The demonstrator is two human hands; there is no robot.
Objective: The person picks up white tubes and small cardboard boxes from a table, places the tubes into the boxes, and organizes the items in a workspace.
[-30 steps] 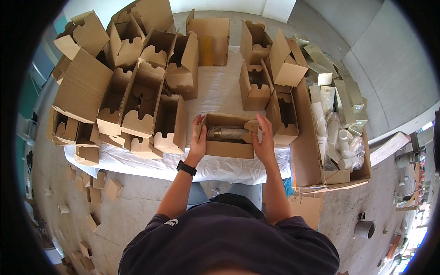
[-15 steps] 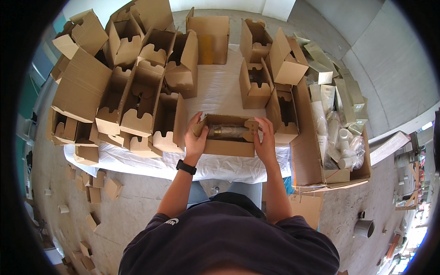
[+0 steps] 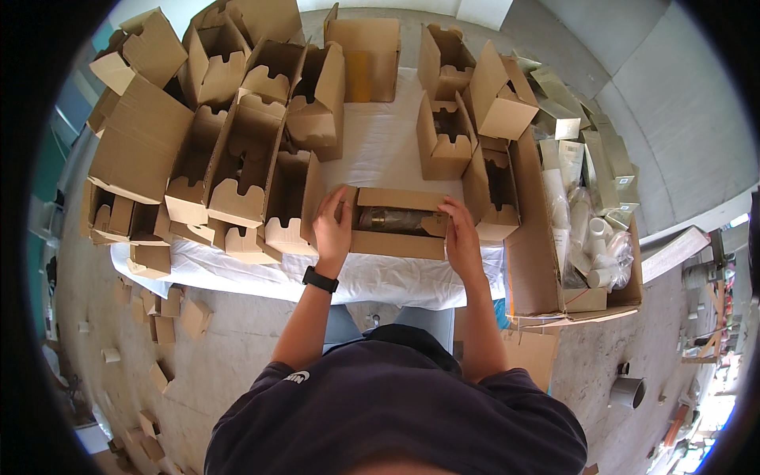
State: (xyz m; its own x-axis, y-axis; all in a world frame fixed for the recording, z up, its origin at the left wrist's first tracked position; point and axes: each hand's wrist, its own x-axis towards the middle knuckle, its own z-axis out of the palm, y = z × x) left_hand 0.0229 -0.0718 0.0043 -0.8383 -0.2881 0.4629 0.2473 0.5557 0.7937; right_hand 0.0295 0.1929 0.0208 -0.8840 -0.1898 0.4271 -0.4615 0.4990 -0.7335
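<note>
A small open cardboard box (image 3: 398,246) sits lengthwise in front of me on the white cloth. Inside it lies an item in clear plastic wrap (image 3: 400,219), with a brass-coloured part near its left side; its kind is hard to make out. My left hand (image 3: 332,228), below a black wristband, holds the box's left end, its fingers pointing away from me along the flap. At the opposite end my right hand (image 3: 461,237) has its fingertips over the notched flap (image 3: 433,225). Both hands close on the box from its two ends.
Several open cardboard boxes (image 3: 247,198) crowd the table's left, with more (image 3: 446,150) at the right. A large carton (image 3: 534,289) on the right holds white pipe pieces and slim boxes. White cloth (image 3: 380,134) covers the table. Small cardboard pieces (image 3: 195,317) lie on the floor.
The box has shifted slightly away from me and its left flap has moved. My left thumb has left the inside of the box and now lies at its end.
</note>
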